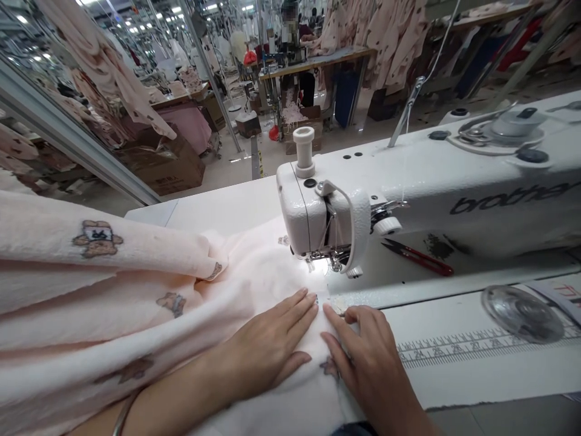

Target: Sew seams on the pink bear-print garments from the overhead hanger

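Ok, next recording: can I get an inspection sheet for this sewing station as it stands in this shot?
Surface: white sewing table with a printed ruler strip along the front.
Job's things: pale pink bear-print fabric spread under the needle area of a white sewing machine.
Clutter: red-handled thread snips on the machine bed; a clear round disc on the table.
Grips: left hand flat on the fabric; right hand beside it, fingertips on the fabric edge; neither closed on anything.
Cables: nothing seen; only a thin thread running down to the machine.
Surroundings: hanging garments, cardboard boxes, another person at a far table.
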`<state>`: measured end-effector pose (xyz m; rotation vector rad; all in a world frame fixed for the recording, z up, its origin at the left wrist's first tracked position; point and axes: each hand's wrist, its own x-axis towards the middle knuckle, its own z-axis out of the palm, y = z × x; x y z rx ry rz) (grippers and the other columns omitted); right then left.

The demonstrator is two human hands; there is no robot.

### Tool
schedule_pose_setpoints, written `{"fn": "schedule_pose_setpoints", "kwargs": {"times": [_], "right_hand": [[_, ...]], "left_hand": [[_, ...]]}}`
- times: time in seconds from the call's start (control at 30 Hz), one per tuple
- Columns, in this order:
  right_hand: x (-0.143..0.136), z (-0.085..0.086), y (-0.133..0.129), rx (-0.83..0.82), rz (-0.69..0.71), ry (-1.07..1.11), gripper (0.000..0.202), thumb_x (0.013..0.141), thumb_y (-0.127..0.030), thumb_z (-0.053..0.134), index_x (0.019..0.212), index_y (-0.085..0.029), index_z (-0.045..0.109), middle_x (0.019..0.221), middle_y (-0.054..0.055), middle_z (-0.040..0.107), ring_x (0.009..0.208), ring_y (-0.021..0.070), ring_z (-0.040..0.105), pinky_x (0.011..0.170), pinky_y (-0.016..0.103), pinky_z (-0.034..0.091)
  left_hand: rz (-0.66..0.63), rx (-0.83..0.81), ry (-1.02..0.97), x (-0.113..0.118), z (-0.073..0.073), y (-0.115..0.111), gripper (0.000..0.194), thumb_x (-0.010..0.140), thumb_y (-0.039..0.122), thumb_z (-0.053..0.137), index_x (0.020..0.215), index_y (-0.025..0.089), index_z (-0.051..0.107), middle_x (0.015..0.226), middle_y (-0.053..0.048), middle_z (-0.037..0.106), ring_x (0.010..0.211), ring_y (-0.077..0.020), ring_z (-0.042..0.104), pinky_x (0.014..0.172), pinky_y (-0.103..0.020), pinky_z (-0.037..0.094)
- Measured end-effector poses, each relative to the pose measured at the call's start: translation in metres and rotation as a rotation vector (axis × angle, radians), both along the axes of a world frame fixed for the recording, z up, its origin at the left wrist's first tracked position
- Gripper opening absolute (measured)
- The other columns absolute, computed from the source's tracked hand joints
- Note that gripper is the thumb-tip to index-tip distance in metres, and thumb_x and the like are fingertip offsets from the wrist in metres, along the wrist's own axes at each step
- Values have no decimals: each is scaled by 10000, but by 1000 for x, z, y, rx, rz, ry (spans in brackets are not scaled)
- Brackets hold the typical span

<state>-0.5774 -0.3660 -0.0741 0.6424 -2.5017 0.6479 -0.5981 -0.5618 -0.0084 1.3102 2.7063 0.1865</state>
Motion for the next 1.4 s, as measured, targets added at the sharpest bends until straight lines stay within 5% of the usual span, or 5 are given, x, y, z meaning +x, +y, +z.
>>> {"fn": "schedule_pose_setpoints", "kwargs": {"times": [0.93, 1.13, 1.4], "right_hand": [[1, 0, -1, -49, -30, 122, 285, 867, -164, 543, 1129, -62, 589, 904, 129, 498, 861, 236, 477, 735, 388, 411], [1, 0, -6, -1, -45, 179, 300, 918, -159, 466, 1198, -108, 559, 1179, 101, 610, 1114, 287, 490, 793, 376, 358], [-12, 2, -10, 53, -54, 140, 285, 942, -204, 415, 1115, -105, 619, 1162, 57, 641, 1130, 281, 505, 781, 383, 343]], "left_hand": [[-51, -13, 123, 1, -13, -4, 586, 894, 304, 448, 1399, 48, 299, 1470, -208, 298, 1382, -289, 234, 1107, -421, 337], [-46, 3, 119, 1, -11, -3, 601, 880, 280, 467, 1400, 34, 291, 1458, -219, 315, 1372, -302, 256, 1097, -425, 353], [-15, -3, 100, -10, -16, -7, 606, 885, 306, 458, 1407, 50, 285, 1460, -214, 315, 1356, -320, 294, 1085, -452, 363]]}}
